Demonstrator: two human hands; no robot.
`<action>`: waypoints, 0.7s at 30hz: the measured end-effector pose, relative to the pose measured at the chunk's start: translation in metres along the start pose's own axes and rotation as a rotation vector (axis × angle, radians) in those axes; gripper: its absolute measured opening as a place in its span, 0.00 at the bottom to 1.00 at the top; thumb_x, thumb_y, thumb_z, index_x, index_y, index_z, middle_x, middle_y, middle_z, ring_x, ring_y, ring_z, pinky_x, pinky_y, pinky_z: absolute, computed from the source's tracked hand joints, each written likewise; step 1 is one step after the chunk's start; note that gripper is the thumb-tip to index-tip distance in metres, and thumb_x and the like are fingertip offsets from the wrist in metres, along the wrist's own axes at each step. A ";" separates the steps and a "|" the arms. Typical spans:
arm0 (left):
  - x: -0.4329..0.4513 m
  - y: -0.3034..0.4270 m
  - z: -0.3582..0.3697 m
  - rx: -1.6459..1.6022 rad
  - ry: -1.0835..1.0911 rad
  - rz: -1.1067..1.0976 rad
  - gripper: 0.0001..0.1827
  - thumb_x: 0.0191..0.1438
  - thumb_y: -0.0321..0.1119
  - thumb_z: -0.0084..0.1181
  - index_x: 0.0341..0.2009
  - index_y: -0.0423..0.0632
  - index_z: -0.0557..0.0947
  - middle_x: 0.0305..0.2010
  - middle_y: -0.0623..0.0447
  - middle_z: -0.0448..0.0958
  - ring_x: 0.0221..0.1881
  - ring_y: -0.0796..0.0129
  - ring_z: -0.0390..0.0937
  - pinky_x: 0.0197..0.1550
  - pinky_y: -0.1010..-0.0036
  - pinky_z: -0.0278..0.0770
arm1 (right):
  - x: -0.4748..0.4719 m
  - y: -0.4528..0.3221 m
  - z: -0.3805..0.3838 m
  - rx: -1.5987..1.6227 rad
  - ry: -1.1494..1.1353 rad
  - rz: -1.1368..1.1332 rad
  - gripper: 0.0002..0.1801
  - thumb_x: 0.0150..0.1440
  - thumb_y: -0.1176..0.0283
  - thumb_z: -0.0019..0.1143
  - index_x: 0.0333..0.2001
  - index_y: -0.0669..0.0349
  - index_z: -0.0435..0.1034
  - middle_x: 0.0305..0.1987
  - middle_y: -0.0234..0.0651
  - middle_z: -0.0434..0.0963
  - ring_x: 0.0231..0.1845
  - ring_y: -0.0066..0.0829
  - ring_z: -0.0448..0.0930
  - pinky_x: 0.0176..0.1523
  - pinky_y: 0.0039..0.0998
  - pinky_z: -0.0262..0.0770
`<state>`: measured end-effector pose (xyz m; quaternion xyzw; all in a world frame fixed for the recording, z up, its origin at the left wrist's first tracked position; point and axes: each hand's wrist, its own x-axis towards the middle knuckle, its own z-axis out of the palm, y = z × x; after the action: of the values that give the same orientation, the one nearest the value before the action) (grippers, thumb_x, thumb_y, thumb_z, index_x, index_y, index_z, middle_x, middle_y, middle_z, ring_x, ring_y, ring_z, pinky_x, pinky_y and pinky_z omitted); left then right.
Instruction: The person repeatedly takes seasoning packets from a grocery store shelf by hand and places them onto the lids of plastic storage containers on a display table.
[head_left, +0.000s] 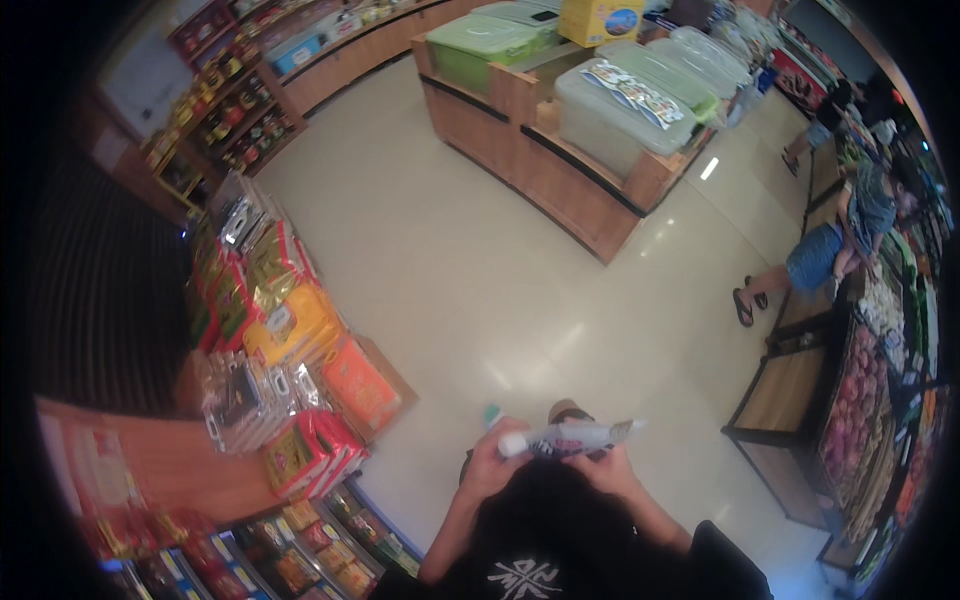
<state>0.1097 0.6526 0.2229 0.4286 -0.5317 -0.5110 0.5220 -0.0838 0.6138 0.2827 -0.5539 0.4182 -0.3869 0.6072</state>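
Both my hands hold a whitish pouch or tube (581, 435) crosswise in front of my black shirt. Its round white cap (514, 445) points left, beside the fingers of my left hand (491, 465). Dark and pink print shows on its side, blurred. My right hand (609, 471) grips the lower edge near the flat far end. A small teal and white object (492, 415) appears just beyond my left hand; whether that hand holds it, I cannot tell. One of my shoes (568, 410) shows behind the pouch.
Stacked red and gold packages (300, 457) and an orange package (364, 382) stand to the left. Ahead is a wooden display island (540, 165) with lidded plastic bins (622, 112). A produce stand (780, 390) runs along the right, where a person (814, 255) leans over it.
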 end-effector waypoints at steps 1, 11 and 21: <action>0.009 -0.005 0.001 -0.040 0.054 -0.137 0.19 0.47 0.23 0.56 0.46 0.40 0.73 0.43 0.48 0.74 0.44 0.67 0.71 0.46 0.73 0.69 | 0.003 0.003 -0.004 0.003 0.024 0.002 0.13 0.47 0.78 0.59 0.39 0.66 0.71 0.36 0.33 0.76 0.35 0.22 0.75 0.40 0.23 0.70; 0.114 -0.038 0.016 -0.032 0.061 -0.441 0.12 0.56 0.30 0.50 0.44 0.38 0.73 0.38 0.54 0.77 0.40 0.74 0.72 0.45 0.78 0.68 | 0.085 0.055 -0.043 0.532 0.143 0.527 0.17 0.55 0.70 0.54 0.46 0.69 0.67 0.43 0.33 0.74 0.43 0.19 0.73 0.48 0.22 0.68; 0.258 -0.058 0.055 -0.080 0.012 -0.465 0.14 0.56 0.30 0.49 0.47 0.40 0.71 0.44 0.53 0.74 0.46 0.74 0.70 0.49 0.77 0.66 | 0.187 0.036 -0.147 0.274 0.138 0.461 0.17 0.52 0.71 0.57 0.44 0.67 0.69 0.43 0.32 0.74 0.42 0.21 0.73 0.49 0.22 0.67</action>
<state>0.0279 0.3966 0.1993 0.5216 -0.3948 -0.6355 0.4101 -0.1554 0.3917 0.2269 -0.3289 0.5173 -0.3284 0.7186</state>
